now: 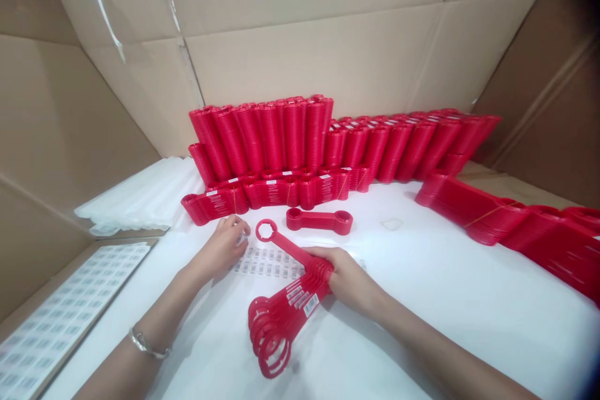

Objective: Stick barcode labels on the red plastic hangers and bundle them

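Note:
My right hand (351, 278) is wrapped around a fanned stack of red plastic ring-ended wrenches (300, 300), several of which carry white barcode labels on their handles. One wrench (285, 245) sticks out of the stack toward the upper left, its handle bare where it shows. Fingers pinched, my left hand (227, 244) is at the upper left corner of a sheet of barcode labels (267, 264) lying on the white table. A whitish bit shows at those fingertips; whether it is a loose label or the sheet's corner, I cannot tell. Beyond the hands lies a short red wrench stack (319, 220).
Banded bundles of red wrenches (272, 192) line the back, before tall upright stacks (267, 137). More bundles (473, 209) lie at right. White plastic sleeves (140, 197) and further label sheets (70, 319) are at left. A rubber band (392, 224) lies on the table. Cardboard walls (304, 56) enclose it.

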Demonstrator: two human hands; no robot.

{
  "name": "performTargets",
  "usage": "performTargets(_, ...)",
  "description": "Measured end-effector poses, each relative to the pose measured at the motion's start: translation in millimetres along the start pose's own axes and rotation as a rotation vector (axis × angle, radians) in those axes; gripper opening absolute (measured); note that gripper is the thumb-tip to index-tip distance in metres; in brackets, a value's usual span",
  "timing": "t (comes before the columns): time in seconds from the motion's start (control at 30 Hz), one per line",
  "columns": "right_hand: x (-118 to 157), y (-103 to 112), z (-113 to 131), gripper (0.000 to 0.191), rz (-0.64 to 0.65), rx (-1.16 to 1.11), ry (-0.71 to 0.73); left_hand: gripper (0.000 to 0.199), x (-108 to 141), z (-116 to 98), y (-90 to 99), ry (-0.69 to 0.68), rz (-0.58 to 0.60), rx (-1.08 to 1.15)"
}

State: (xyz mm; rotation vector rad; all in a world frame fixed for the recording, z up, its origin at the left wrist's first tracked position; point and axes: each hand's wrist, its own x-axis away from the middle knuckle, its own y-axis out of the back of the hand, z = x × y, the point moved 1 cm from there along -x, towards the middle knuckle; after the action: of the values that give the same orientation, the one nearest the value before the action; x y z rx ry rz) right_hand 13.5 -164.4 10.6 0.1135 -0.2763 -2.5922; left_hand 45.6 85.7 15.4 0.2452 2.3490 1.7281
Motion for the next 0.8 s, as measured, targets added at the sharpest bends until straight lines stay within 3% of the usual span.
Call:
performTargets(0.23, -1, 1, -5, 0.053, -0.029, 0.029, -0.021, 0.016, 5, -6, 29.2, -0.019, -0.019, 0.064)
performTargets(0.37, -3, 1, -8, 0.054, -0.047, 0.057, -0.045, 0.025, 14, -26, 46.0, -0.077, -0.088, 0.219)
performTargets(0.47, -2, -2, -5, 0.053, -0.057, 0.059, -0.027, 0.026, 19, -57, 38.7, -0.074, -0.092, 0.409)
performTargets(0.6, 0, -5, 2, 0.056, -0.085, 0.130, 0.066, 0.020, 21, -92, 18.2, -0.109, -0.091, 0.399)
performTargets(0.8, 2, -4, 6, 0.063, -0.115, 0.227, 0.131, 0.020, 20, -99, 9.4, -0.133, -0.115, 0.367)
